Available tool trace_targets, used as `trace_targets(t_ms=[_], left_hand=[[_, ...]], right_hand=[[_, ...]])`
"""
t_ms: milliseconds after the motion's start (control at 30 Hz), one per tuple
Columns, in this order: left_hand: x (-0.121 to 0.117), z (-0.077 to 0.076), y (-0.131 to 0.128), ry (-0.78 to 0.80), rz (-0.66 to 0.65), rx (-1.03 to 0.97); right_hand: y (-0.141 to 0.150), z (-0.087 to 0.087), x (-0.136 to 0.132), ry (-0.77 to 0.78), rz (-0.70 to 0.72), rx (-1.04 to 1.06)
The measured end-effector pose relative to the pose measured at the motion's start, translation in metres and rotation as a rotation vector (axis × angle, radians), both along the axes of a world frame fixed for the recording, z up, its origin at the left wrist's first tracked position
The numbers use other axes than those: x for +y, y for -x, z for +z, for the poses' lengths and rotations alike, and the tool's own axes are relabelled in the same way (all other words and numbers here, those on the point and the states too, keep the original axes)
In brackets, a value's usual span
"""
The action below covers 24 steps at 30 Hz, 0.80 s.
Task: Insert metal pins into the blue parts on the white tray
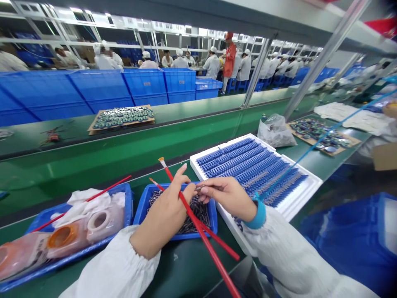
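Over a blue bin (pixel 139 212) of small dark metal parts (pixel 198 217), my two hands meet at the fingertips. My right hand (pixel 228 194) is closed, its thumb and fingers pinching a small dark spring-like part (pixel 199 188). Touching the other end of that part is my left hand (pixel 167 213), also closed around a long red-handled brush (pixel 209 240) with pale bristles. A second, thinner red brush (pixel 225 245) crosses beneath it; my hand hides its middle. Right of the bin lies a white foam tray (pixel 314 186) with rows of blue slotted holders (pixel 235 169).
At left, a blue tray (pixel 128 203) holds bottles (pixel 102 223), white cloth (pixel 89 203) and a red stick. A blue cord (pixel 330 129) runs from my right wristband (pixel 259 214). A metal post (pixel 322 62), plastic bag (pixel 276 130) and boards of round parts stand farther off.
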<state>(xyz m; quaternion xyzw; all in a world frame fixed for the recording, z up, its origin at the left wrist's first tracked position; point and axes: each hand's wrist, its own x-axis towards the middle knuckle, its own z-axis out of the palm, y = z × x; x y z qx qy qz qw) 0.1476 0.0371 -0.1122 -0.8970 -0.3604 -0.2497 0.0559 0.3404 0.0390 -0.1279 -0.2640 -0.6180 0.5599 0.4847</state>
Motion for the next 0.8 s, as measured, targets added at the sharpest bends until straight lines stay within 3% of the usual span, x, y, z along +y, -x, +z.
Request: trace_targets(t_ms=[267, 367, 567, 700, 800], left_hand=[[-0.002, 0.004, -0.004, -0.034, -0.023, 0.067], [-0.003, 0.009, -0.008, -0.071, -0.033, 0.004], [-0.006, 0.015, -0.015, -0.155, -0.053, -0.103], [-0.007, 0.018, -0.017, -0.163, -0.058, -0.201], [-0.006, 0.020, -0.014, -0.144, -0.029, -0.266]], right_hand=[[-0.008, 0.021, -0.005, 0.020, 0.034, 0.005], [-0.009, 0.027, -0.010, -0.098, -0.063, -0.100], [-0.009, 0.043, -0.016, -0.500, -0.231, -0.405], [-0.010, 0.045, -0.022, -0.566, -0.216, -0.437], [-0.036, 0.040, -0.024, -0.533, -0.288, -0.540]])
